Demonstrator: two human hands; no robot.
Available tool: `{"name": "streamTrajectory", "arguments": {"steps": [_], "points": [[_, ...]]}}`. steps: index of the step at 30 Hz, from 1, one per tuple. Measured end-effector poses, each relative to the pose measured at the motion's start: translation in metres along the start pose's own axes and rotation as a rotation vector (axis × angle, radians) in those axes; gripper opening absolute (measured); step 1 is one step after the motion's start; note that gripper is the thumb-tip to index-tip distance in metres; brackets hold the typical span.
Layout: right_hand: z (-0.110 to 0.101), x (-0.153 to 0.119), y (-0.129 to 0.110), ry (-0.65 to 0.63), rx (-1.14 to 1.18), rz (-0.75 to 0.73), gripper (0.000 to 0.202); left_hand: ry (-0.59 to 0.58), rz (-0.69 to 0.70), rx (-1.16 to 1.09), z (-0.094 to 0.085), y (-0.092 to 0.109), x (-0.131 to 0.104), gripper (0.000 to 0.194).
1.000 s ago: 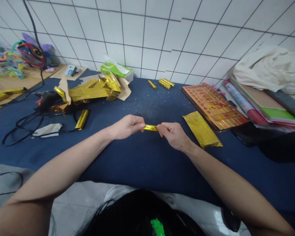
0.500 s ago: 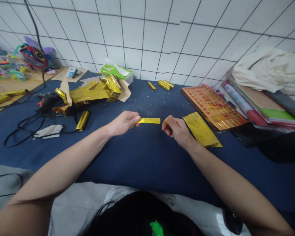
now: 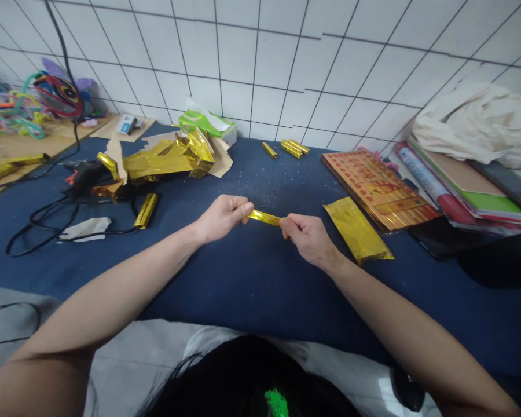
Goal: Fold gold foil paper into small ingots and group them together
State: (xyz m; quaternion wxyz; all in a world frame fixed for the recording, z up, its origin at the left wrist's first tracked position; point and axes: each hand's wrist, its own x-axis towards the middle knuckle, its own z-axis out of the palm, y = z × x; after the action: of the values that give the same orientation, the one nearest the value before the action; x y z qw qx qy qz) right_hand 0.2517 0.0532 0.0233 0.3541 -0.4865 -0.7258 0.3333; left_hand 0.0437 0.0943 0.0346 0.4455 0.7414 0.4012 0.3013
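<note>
A narrow gold foil strip [image 3: 264, 217] is stretched between my two hands above the dark blue tabletop [image 3: 252, 278]. My left hand [image 3: 226, 217] pinches its left end between thumb and fingers. At the other end, my right hand [image 3: 308, 236] grips the strip with closed fingers. A flat gold foil sheet [image 3: 356, 229] lies just right of my right hand. Near the wall are a single gold roll [image 3: 270, 150] and a small group of gold rolls [image 3: 294, 148].
Crumpled gold foil [image 3: 160, 162], a glue gun [image 3: 84, 179] with looped black cable and another gold roll [image 3: 146, 211] lie at left. A green tissue pack [image 3: 206, 124] stands by the wall. At right are an orange-gold packet stack [image 3: 380, 188] and a cloth [image 3: 477, 124].
My right hand has moved left and closed on the free right end of the gold strip. The strip now slants slightly down to the right.
</note>
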Motion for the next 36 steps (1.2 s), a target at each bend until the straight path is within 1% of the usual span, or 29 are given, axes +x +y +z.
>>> {"name": "streamTrajectory", "arguments": {"steps": [2, 4, 6, 9, 12, 16, 21, 23, 28, 30, 33, 36], "points": [[-0.001, 0.0, -0.001, -0.001, -0.002, -0.001, 0.043, -0.037, -0.038, -0.057, 0.0, 0.0, 0.0, 0.039], [-0.002, 0.001, -0.001, -0.014, -0.009, 0.008, 0.042, -0.089, -0.051, -0.063, 0.001, 0.001, 0.0, 0.037], [-0.003, 0.003, 0.0, -0.041, -0.016, 0.018, 0.042, -0.127, -0.022, -0.022, 0.003, 0.002, 0.0, 0.031], [-0.002, 0.004, 0.004, -0.096, 0.006, 0.032, 0.043, -0.149, 0.035, 0.101, 0.007, 0.002, -0.001, 0.024], [0.0, 0.004, 0.006, -0.147, 0.088, 0.049, 0.043, -0.156, 0.05, 0.178, 0.01, 0.0, -0.002, 0.023], [0.003, 0.003, 0.007, -0.177, 0.158, 0.074, 0.041, -0.154, 0.018, 0.102, 0.013, -0.003, -0.002, 0.024], [0.001, 0.002, 0.005, -0.143, 0.146, 0.051, 0.042, -0.224, -0.057, -0.056, 0.012, -0.003, -0.001, 0.028], [0.0, 0.003, 0.006, -0.132, 0.17, 0.079, 0.042, -0.205, -0.06, -0.065, 0.011, -0.003, -0.001, 0.027], [-0.002, 0.009, 0.011, -0.127, 0.336, 0.22, 0.045, -0.074, 0.049, 0.048, 0.012, -0.004, -0.002, 0.024], [-0.001, 0.009, 0.013, -0.121, 0.386, 0.253, 0.045, -0.05, 0.044, 0.071, 0.012, -0.005, -0.002, 0.02], [0.001, 0.009, 0.015, -0.078, 0.394, 0.219, 0.04, -0.046, 0.01, 0.047, 0.013, -0.005, -0.001, 0.02], [0.002, 0.01, 0.015, -0.023, 0.347, 0.174, 0.033, -0.061, -0.022, 0.005, 0.012, -0.003, -0.001, 0.021]]}}
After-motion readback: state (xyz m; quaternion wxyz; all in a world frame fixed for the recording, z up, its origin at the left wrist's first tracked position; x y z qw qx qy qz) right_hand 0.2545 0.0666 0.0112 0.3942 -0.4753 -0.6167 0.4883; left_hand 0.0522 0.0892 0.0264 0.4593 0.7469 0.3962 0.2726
